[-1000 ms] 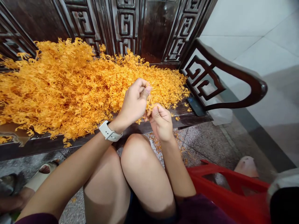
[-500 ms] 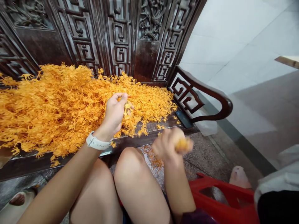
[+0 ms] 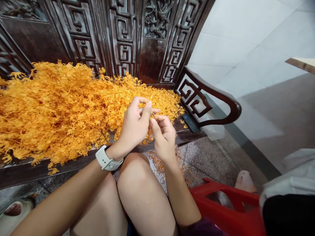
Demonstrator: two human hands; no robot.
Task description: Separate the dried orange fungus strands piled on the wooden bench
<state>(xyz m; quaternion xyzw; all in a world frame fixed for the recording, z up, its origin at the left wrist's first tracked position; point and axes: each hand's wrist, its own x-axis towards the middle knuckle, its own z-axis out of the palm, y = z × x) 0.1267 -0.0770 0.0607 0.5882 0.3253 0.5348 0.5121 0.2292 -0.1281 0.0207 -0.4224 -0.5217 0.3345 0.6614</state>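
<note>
**Both hands pinching one orange sprig over the surface edge**

Orange plastic sprig (image 3: 154, 114) sits dead centre of my view, held between the two hands just above the front edge of the surface (image 3: 73, 162). It's small and mostly hidden by fingers, so I can't tell its exact shape.

Left hand (image 3: 135, 126): fingers closed on the sprig from 9 o'clock, thumb and index tip pinching it. White watch (image 3: 107, 160) on that wrist.

Right hand (image 3: 163, 137): fingers closed on the same sprig from 5 o'clock, index raised and touching the left fingertips.

Outward from there:
- Big heap of orange sprigs (image 3: 56, 108) covers the surface from 9 to 12 o'clock of the hands, thinning toward 2 o'clock.
- Carved dark wood backrest (image 3: 123, 39) at 12 o'clock, curved armrest (image 3: 209, 98) at 2 o'clock.
- Loose orange bits on the stone floor (image 3: 209, 157) at 6 o'clock, just beside my knee (image 3: 133, 173).
- Red plastic stool (image 3: 228, 206) at 5 o'clock.
- Sandalled foot (image 3: 14, 209) at 8 o'clock, another person's toes (image 3: 243, 182) at 4 o'clock.
</note>
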